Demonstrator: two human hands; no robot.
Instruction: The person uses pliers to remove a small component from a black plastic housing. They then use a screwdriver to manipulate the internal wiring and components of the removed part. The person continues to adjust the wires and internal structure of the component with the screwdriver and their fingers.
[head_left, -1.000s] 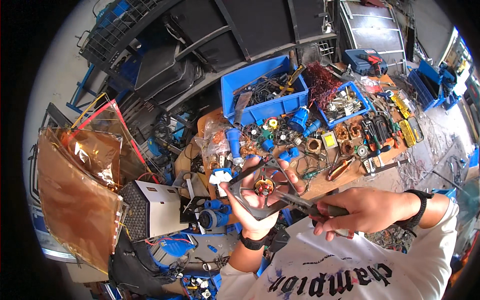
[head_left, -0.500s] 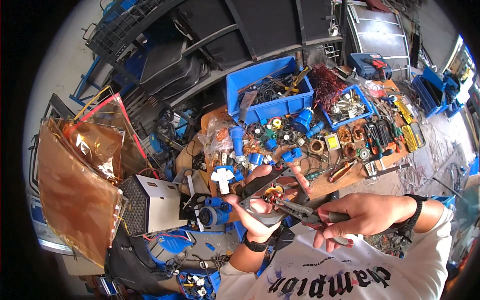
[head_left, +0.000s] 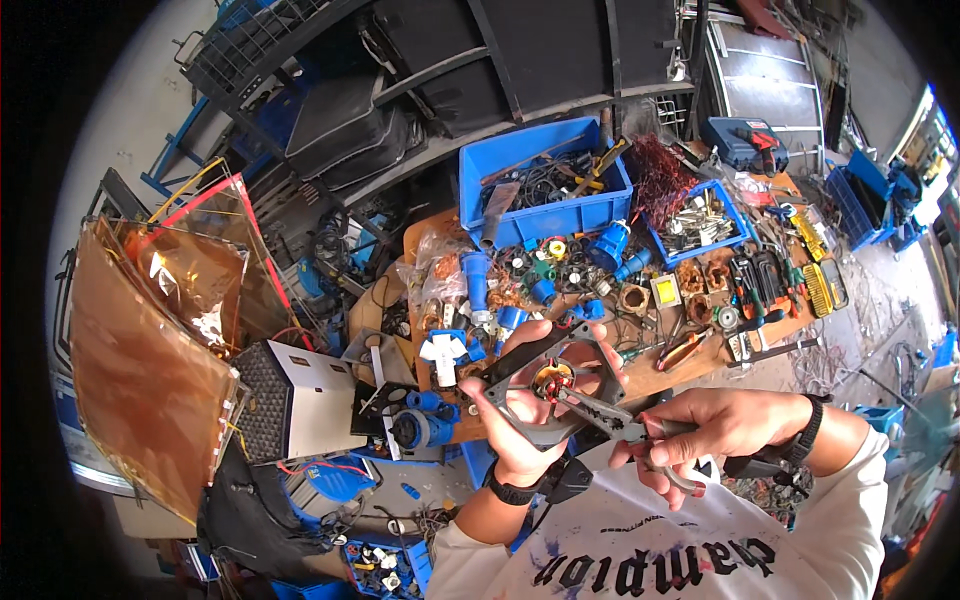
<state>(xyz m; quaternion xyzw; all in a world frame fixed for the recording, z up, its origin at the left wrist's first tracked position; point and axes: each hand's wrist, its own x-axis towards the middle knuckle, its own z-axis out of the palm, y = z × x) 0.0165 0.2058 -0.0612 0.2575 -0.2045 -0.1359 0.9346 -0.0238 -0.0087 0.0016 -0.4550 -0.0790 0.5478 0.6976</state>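
My left hand [head_left: 510, 445] is closed round a square black fan frame [head_left: 543, 434], fingertips showing past its far and right edges. The frame's round centre [head_left: 552, 378] exposes copper-coloured and red inner parts. In my right hand [head_left: 722, 428] is a pair of dark long-jawed pliers [head_left: 607, 417] with red on the handles; their tips touch or enter that centre, though exactly what lies between them is too small to tell. The cluttered wooden workbench [head_left: 690, 355] lies beneath and beyond both hands, with blue plastic fittings [head_left: 475, 285] near the frame.
A large blue crate [head_left: 540, 220] of cables and a smaller tray [head_left: 700, 222] of metal pieces sit at the bench's back. Hand tools [head_left: 750, 290] crowd its right. At left stand copper-coloured sheets [head_left: 140, 370] beside a white-and-grey box [head_left: 310, 405].
The pliers' tips have moved onto the fan's centre. The frame and both hands have shifted slightly in the view, and the surroundings have shifted as the camera moved.
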